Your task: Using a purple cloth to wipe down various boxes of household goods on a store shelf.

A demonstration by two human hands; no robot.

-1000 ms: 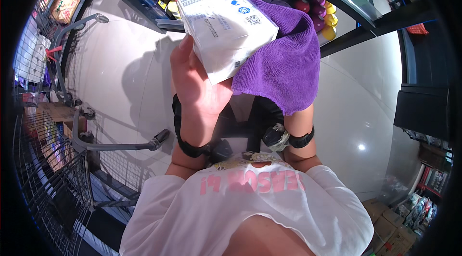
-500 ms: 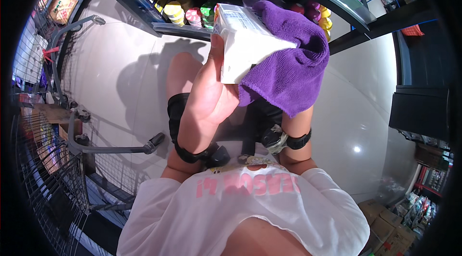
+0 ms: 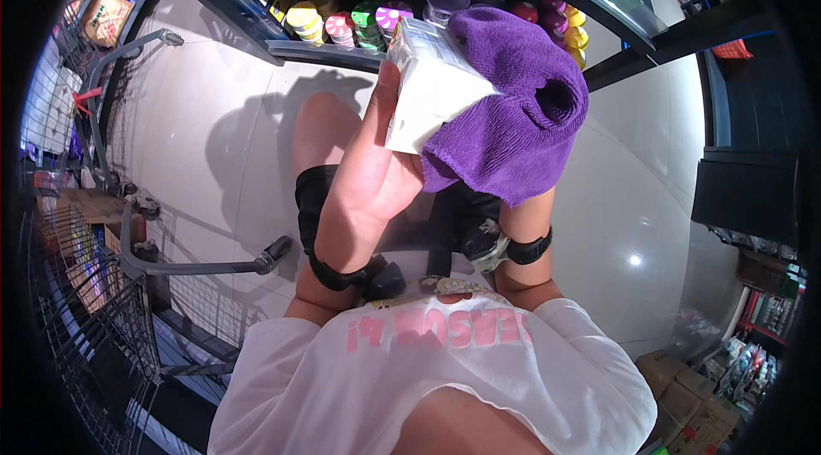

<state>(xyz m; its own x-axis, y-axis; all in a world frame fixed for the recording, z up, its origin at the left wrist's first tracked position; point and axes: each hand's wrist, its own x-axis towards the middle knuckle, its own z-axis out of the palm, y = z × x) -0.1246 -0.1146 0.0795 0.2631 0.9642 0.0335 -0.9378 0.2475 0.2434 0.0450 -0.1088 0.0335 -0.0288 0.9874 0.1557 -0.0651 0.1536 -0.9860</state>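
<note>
Raised in front of my knees, a white boxy pack [image 3: 432, 100] with a printed upper side rests in my left hand [image 3: 376, 177]. The thumb lies along its left edge, and the other fingers are hidden beneath it. A purple towelling cloth [image 3: 513, 143] presses against the pack's right side. My right forearm [image 3: 528, 220] runs up under this cloth, which bunches around the right hand and hides its fingers. A deep round fold shows near the cloth's right edge.
Beyond my hands stands a dark shelf [image 3: 316, 56] with several colourful round tubs [image 3: 339, 27] on its low level. A wire shopping cart [image 3: 94, 310] is at my left. Cardboard boxes [image 3: 684, 399] sit at the lower right, on the pale tiled floor [image 3: 633, 198].
The purple cloth has shifted over the pack's right side, and its fold has opened into a round hollow. The pack has tilted slightly in my left hand, uncovering a pink tub behind.
</note>
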